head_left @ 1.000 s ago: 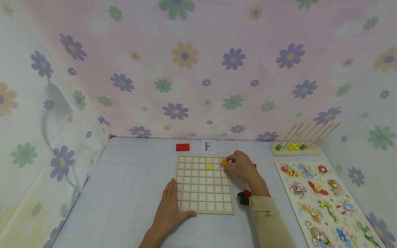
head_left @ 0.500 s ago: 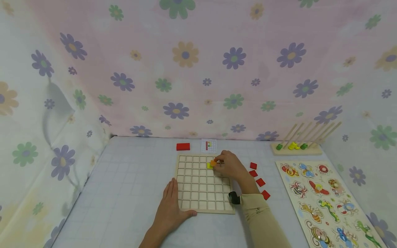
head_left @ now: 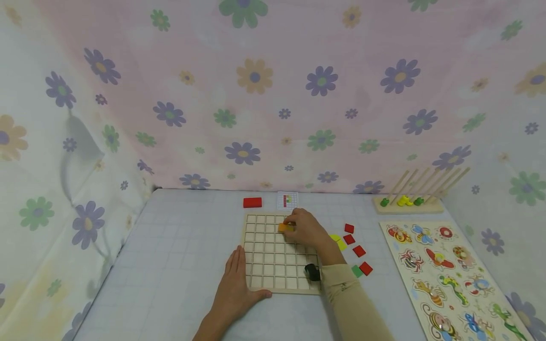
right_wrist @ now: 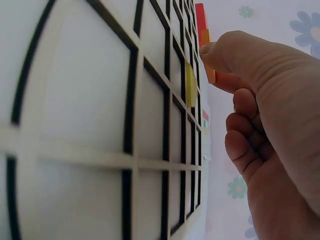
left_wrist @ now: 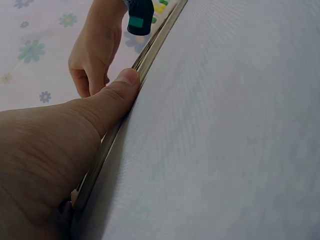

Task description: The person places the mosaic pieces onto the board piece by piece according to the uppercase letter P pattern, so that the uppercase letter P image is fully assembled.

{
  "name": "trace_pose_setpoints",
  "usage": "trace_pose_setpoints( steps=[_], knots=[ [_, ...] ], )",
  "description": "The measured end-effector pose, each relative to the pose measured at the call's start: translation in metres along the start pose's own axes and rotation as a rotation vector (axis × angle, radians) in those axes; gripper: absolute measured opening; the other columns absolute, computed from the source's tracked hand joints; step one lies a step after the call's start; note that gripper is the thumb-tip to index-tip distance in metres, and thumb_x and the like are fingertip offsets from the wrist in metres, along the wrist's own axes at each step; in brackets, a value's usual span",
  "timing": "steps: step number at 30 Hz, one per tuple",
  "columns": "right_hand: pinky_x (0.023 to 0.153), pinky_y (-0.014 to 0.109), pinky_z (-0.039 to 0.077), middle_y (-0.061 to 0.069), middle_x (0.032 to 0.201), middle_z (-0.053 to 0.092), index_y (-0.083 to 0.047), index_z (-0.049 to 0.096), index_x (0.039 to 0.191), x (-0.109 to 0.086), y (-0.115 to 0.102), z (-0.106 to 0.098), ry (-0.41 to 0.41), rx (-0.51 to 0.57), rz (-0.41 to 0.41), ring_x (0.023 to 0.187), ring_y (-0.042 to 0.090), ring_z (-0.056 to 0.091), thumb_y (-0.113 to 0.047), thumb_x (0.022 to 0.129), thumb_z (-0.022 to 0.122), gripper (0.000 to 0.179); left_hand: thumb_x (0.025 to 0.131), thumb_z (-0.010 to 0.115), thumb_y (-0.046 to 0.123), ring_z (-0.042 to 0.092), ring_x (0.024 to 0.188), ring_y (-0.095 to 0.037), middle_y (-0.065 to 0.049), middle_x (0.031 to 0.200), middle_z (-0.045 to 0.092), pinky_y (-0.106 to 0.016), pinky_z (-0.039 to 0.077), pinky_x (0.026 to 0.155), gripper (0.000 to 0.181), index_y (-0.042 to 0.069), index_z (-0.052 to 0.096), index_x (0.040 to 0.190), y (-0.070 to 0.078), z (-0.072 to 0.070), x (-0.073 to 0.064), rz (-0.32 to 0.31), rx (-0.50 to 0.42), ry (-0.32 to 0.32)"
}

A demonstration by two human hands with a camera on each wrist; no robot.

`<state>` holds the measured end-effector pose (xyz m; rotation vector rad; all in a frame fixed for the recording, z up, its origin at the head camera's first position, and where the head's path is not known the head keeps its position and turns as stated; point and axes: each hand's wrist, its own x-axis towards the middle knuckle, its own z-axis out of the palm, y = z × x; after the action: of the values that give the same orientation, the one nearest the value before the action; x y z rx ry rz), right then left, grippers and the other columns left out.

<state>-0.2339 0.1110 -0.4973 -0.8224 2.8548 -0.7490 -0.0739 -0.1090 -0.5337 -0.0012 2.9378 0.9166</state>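
A wooden grid board (head_left: pixel 258 259) lies in the middle of the table. My left hand (head_left: pixel 232 284) rests at its front left corner, fingers straight along the left side and thumb on the front edge (left_wrist: pixel 107 157). Between thumb and forefinger, my right hand (head_left: pixel 306 232) pinches an orange square tile (head_left: pixel 285 228) above the board's back rows. The right wrist view shows this orange tile (right_wrist: pixel 207 62) standing on edge in the pinch, other fingers curled. A yellow tile (right_wrist: pixel 191 86) sits in a grid cell nearby; the hand and orange tile hide it in the head view.
Behind the board are a red block (head_left: pixel 252 202) and a pattern card (head_left: pixel 287 201). Red tiles (head_left: pixel 359 251), yellow tiles (head_left: pixel 340 241) and a green tile (head_left: pixel 357 271) lie to the right. Farther right are an insect puzzle (head_left: pixel 448 279) and a peg stand (head_left: pixel 407 207).
My right hand has carried the orange tile leftward over the board, past the yellow tile's cell. Loose tiles at the right have come into view. The left hand has stayed put.
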Motion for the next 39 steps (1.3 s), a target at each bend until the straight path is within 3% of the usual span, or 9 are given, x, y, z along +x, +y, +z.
trace_pose_setpoints(
  steps=[14, 23, 39],
  knots=[
    [0.072, 0.029, 0.041, -0.001, 0.085, 0.056, -0.011, 0.079, 0.100, 0.008, -0.006, 0.004, -0.023, -0.033, -0.004, 0.078, 0.013, 0.044, -0.015, 0.087, 0.077, 0.014, 0.062, 0.087, 0.069, 0.021, 0.156, -0.038, -0.018, 0.170, 0.019, -0.052, 0.036, 0.121, 0.141, 0.001, 0.014, 0.163, -0.003, 0.002, 0.001, 0.014, 0.004, 0.011],
    [0.073, 0.030, 0.041, 0.000, 0.087, 0.056, -0.010, 0.080, 0.105, 0.011, -0.016, -0.002, -0.092, -0.053, 0.045, 0.079, 0.015, 0.045, -0.016, 0.090, 0.076, 0.017, 0.063, 0.087, 0.068, 0.020, 0.156, -0.039, -0.019, 0.170, 0.019, -0.053, 0.035, 0.121, 0.141, 0.001, 0.014, 0.163, -0.003, 0.000, 0.001, 0.016, -0.010, 0.012],
    [0.069, 0.029, 0.043, 0.002, 0.088, 0.063, -0.008, 0.081, 0.107, 0.014, -0.013, 0.003, -0.084, -0.020, 0.059, 0.075, 0.014, 0.047, -0.015, 0.091, 0.075, 0.019, 0.063, 0.086, 0.069, 0.020, 0.156, -0.040, -0.020, 0.170, 0.019, -0.053, 0.036, 0.121, 0.140, -0.001, 0.016, 0.162, -0.002, -0.001, 0.000, 0.020, -0.005, 0.015]
  ],
)
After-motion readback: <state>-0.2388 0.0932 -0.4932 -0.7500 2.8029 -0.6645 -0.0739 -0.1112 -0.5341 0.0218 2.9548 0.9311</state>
